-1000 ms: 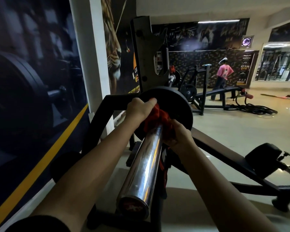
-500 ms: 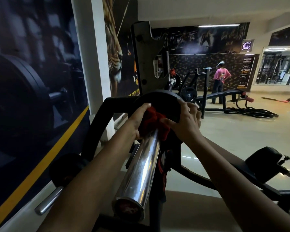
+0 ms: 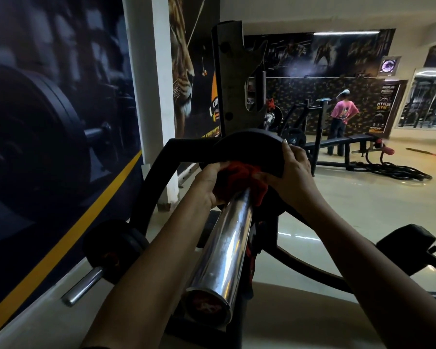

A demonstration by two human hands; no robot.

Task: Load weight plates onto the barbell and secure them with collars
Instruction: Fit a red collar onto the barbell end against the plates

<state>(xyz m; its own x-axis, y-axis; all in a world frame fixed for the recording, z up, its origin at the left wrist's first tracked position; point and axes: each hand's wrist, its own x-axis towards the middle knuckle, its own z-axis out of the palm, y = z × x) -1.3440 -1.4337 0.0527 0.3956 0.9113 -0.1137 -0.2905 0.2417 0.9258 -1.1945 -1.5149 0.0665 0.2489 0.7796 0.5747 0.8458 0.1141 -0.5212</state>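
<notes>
Closest to me, the barbell's (image 3: 220, 248) chrome sleeve is pointing back at the person, and its end cap is showing a red mark too blurred to read. Both bare forearms are reaching out along it, one on each side. The left hand (image 3: 208, 186) is curling its fingers round the red collar (image 3: 239, 172) from the left, knuckles up. The right hand (image 3: 291, 172) is hooking its fingers over the right rim of the black plate (image 3: 247, 147) while its thumb is stretching in to touch the collar. The plate is sitting on the sleeve with the collar pressed right against its face. Low on the left, a small plate (image 3: 115, 249) is resting on a steel peg (image 3: 82, 289). Behind the hands the rack post (image 3: 228, 79) is rising, half hiding orange lettering that begins "CIT". Far across the room a person in pink (image 3: 342, 112) is standing by a bench (image 3: 347, 142), beside a poster (image 3: 385, 107) reading "CITY CLUB GYM".
</notes>
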